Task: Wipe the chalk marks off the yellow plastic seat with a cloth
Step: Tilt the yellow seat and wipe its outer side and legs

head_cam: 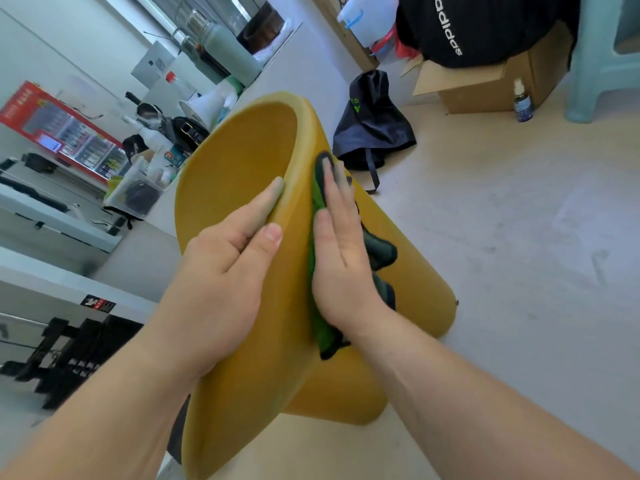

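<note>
You're clamping yellow plastic seat (242, 157) rim with left hand (221, 271), fingers hooking over edge; right hand (341, 251), fingers straight, is pressing green cloth (323, 327) flat on outer face just right of rim, seat's length running away from you

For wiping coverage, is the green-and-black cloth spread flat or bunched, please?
Bunched: the green-and-black cloth shows folds beside the flat right hand.

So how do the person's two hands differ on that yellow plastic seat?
The left hand grips the rim of the yellow plastic seat, thumb outside; the right hand lies flat, fingers straight. The left touches bare plastic; the right presses a green and black cloth against it. Both have greyish, dusty fingertips.
</note>
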`<action>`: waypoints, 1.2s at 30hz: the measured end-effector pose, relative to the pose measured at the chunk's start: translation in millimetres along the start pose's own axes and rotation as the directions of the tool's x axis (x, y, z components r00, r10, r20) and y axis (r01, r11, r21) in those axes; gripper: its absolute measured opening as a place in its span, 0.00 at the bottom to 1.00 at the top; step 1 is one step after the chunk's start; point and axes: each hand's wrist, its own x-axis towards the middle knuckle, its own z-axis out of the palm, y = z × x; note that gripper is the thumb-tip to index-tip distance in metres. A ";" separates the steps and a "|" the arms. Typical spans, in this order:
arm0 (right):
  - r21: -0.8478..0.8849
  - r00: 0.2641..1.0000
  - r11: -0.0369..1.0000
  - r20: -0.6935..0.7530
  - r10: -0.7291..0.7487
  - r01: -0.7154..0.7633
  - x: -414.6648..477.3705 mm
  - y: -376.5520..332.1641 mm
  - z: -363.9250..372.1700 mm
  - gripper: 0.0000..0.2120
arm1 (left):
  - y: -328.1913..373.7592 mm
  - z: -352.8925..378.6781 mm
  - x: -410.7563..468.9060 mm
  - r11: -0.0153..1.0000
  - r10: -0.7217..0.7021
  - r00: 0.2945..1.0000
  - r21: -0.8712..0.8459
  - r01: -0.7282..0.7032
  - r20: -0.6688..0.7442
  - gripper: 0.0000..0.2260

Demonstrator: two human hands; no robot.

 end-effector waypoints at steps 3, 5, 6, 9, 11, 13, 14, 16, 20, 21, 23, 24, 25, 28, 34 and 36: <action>0.038 0.988 0.997 0.139 0.068 -0.074 84.1 3.8 -12.4 0.24 | -1.9 0.1 0.6 0.999 0.016 1.000 0.029 -0.017 0.018 0.18; 0.107 0.960 0.964 0.169 0.222 -0.242 105.2 15.6 -17.8 0.30 | 0.5 0.0 1.1 0.999 0.006 1.000 0.042 -0.007 0.020 0.18; 0.099 0.938 0.939 0.155 0.311 -0.328 100.8 25.5 -19.0 0.31 | 2.4 -0.1 1.0 0.999 -0.003 1.000 0.050 0.002 0.019 0.19; 0.006 0.885 0.885 0.011 0.466 -0.466 40.3 53.3 -17.6 0.24 | 6.4 0.4 1.4 0.998 -0.022 1.000 0.067 0.020 0.022 0.19; 0.125 0.877 0.872 -0.028 0.479 -0.472 -1.9 49.9 -10.7 0.26 | 5.4 -1.0 -1.5 0.998 -0.029 0.999 0.058 0.028 0.019 0.19; 0.211 0.911 0.894 -0.042 0.411 -0.394 -19.9 36.4 3.1 0.25 | 2.3 -5.2 -8.3 0.997 -0.033 0.999 0.068 0.032 0.021 0.19; 0.177 0.937 0.926 -0.043 0.346 -0.334 -22.3 24.5 7.6 0.23 | 1.0 -7.3 -12.2 0.996 -0.029 0.999 0.088 0.027 0.023 0.19; 0.064 0.986 0.984 -0.006 0.165 -0.164 -13.9 -0.3 10.6 0.23 | -1.6 -11.0 -18.7 0.993 -0.011 1.000 0.119 0.009 0.017 0.20; 0.027 0.997 0.999 0.070 -0.032 0.031 33.4 4.0 0.6 0.25 | -2.5 -11.5 -22.2 0.991 -0.011 1.000 0.133 0.009 0.017 0.20; 0.058 0.997 0.998 0.074 0.035 -0.039 43.7 22.1 -3.8 0.27 | -1.8 -11.6 -21.8 0.991 -0.027 1.000 0.134 0.025 0.016 0.21; -0.089 0.968 0.966 0.043 0.247 -0.242 41.2 64.4 -14.0 0.30 | -0.7 -12.3 -22.4 0.989 -0.051 0.999 0.137 0.048 0.019 0.22; -0.236 0.949 0.922 0.006 0.317 -0.306 29.7 85.1 -21.3 0.31 | -0.2 -12.4 -22.9 0.989 -0.055 0.998 0.137 0.052 0.021 0.23; -0.352 0.938 0.873 -0.043 0.345 -0.337 15.9 107.9 -30.2 0.31 | 0.6 -11.7 -23.0 0.989 -0.055 0.998 0.135 0.052 0.019 0.23; -0.367 0.862 0.781 -0.155 0.483 -0.504 -13.2 136.8 -45.2 0.31 | 1.6 -9.8 -23.2 0.991 -0.067 0.998 0.117 0.065 0.016 0.21; -0.144 0.888 0.876 -0.066 0.456 -0.460 12.4 76.3 -3.0 0.22 | -0.9 -10.8 -25.1 0.995 -0.072 0.997 0.072 0.073 -0.009 0.18; -0.102 0.906 0.900 -0.024 0.423 -0.423 11.2 78.1 -5.1 0.22 | -3.0 -10.4 -25.0 0.997 -0.061 0.998 0.052 0.061 -0.002 0.18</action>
